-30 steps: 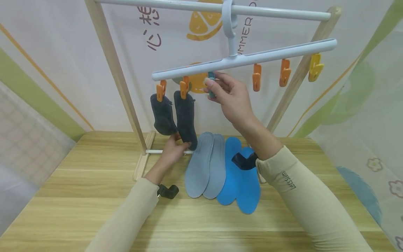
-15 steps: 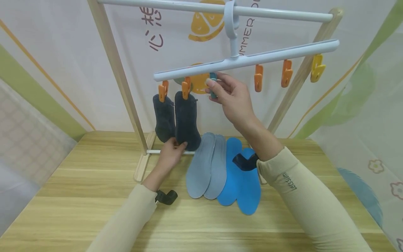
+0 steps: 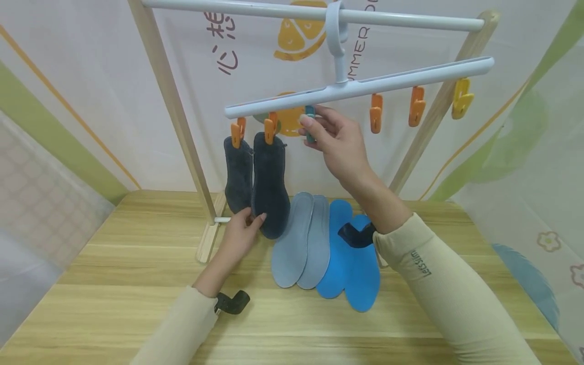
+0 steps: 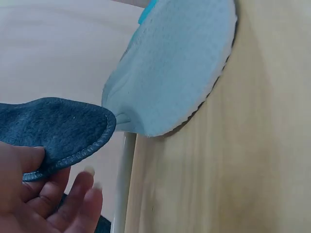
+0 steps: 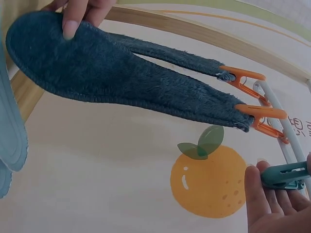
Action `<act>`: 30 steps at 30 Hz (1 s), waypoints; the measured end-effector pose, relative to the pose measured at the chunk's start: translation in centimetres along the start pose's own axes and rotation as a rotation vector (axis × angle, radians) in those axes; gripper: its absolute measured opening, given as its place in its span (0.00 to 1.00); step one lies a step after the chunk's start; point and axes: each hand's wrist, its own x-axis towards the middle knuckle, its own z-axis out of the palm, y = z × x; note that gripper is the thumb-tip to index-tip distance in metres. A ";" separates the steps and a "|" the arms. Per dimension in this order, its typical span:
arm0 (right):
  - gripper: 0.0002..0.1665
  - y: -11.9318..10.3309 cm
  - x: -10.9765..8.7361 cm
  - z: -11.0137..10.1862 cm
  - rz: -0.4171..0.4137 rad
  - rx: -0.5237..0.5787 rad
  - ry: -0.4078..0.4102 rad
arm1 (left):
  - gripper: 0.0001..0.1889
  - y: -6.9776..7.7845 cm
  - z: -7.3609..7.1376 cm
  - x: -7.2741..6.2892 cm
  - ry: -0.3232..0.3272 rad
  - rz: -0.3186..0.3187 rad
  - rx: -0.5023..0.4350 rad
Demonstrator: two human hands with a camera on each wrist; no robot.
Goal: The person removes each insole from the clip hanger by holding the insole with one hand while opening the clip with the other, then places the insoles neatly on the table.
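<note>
Two dark fuzzy insoles hang by their narrow ends from orange clips point(image 3: 270, 131) on a white hanger point(image 3: 383, 82). My left hand point(image 3: 238, 233) pinches the lower edge of the nearer dark insole point(image 3: 271, 185), its thumb on the face and fingers behind, as the left wrist view shows. The other dark insole point(image 3: 238, 175) hangs just left of it, its lower end partly behind that hand. Up at the hanger bar, my right hand point(image 3: 342, 144) holds a teal clip point(image 5: 284, 175) between thumb and fingers; nothing is visible in the clip's jaws.
Two grey insoles point(image 3: 292, 258) and two blue insoles point(image 3: 362, 279) lie overlapping on the wooden table point(image 3: 292, 334), below the hanger. A wooden rack post point(image 3: 175, 116) rises at the left. More orange clips point(image 3: 375, 114) and a yellow clip point(image 3: 462, 99) hang at the right.
My left hand has moved down and slightly left along the dark insoles, which now hang straighter and lower. The right hand stays at the teal clip.
</note>
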 end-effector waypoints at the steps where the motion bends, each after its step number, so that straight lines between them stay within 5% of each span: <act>1: 0.27 0.0 0.0 0.0 0.005 -0.001 0.004 | 0.20 0.0 0.0 -0.2 -0.011 -0.004 -0.010; 17: 0.36 0.5 -1.6 -0.2 0.073 -0.070 0.042 | 0.08 -0.5 0.2 -2.9 -0.055 -0.041 -0.151; 20: 0.33 0.7 -2.8 -0.3 -0.044 -0.079 0.175 | 0.09 -0.4 0.3 -3.1 -0.048 -0.039 -0.168; 24: 0.24 0.8 -4.3 -0.3 -0.326 -0.128 0.317 | 0.08 -0.3 0.5 -3.3 -0.054 -0.039 -0.176; 27: 0.21 0.6 -5.4 0.0 -0.428 -0.213 0.264 | 0.07 -0.2 0.6 -3.6 -0.059 -0.037 -0.180; 30: 0.23 0.3 -6.0 0.5 -0.389 -0.301 0.131 | 0.07 -0.1 0.6 -3.7 -0.052 -0.033 -0.183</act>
